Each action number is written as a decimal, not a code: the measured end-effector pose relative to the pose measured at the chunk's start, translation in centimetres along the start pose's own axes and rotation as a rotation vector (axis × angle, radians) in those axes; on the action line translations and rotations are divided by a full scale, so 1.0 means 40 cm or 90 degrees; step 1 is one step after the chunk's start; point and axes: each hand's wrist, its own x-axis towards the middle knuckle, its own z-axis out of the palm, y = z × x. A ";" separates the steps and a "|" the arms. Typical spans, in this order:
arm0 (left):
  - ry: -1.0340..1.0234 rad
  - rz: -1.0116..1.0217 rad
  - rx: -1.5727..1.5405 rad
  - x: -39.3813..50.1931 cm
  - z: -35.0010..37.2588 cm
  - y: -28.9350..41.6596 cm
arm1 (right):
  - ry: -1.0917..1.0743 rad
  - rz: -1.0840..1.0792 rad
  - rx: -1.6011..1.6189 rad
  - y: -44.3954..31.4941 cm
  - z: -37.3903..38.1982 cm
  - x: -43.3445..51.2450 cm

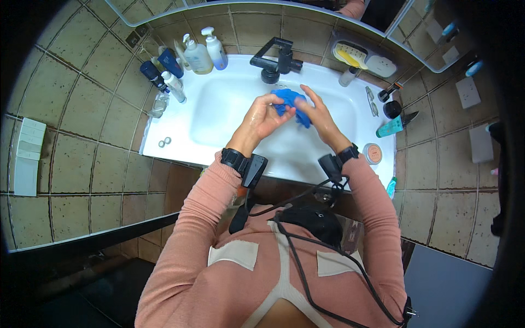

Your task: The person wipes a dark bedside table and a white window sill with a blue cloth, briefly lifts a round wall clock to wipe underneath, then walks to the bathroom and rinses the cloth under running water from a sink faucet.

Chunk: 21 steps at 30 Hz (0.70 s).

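A crumpled blue cloth (289, 98) is between my two hands, above the basin of the white sink (229, 110) and just in front of the black faucet (279, 61). My left hand (262, 117) looks wet, palm turned up, with thumb and fingertips at the cloth's left part. On the other side my right hand (318, 112) has its fingers on the cloth's right part, one finger raised. The cloth's lower end hangs over the basin. Each wrist wears a black strap with a box-shaped device.
Pump bottles (199, 57) and tubes crowd the sink's back left corner. Two small round items (165, 142) lie at the left rim. Along the right rim are glasses (372, 101), a teal tube (389, 127) and a round tin (373, 153). A black cable (303, 270) hangs across my front.
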 end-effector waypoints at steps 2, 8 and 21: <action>-0.038 0.023 0.109 0.016 -0.040 0.020 | -0.133 -0.039 -0.089 -0.019 0.007 -0.028; 0.115 -0.078 0.046 0.091 -0.100 -0.033 | 0.043 0.076 -0.127 -0.145 0.059 -0.041; 0.171 -0.005 0.123 0.122 0.001 -0.095 | 0.081 -0.092 -0.481 -0.139 0.094 -0.031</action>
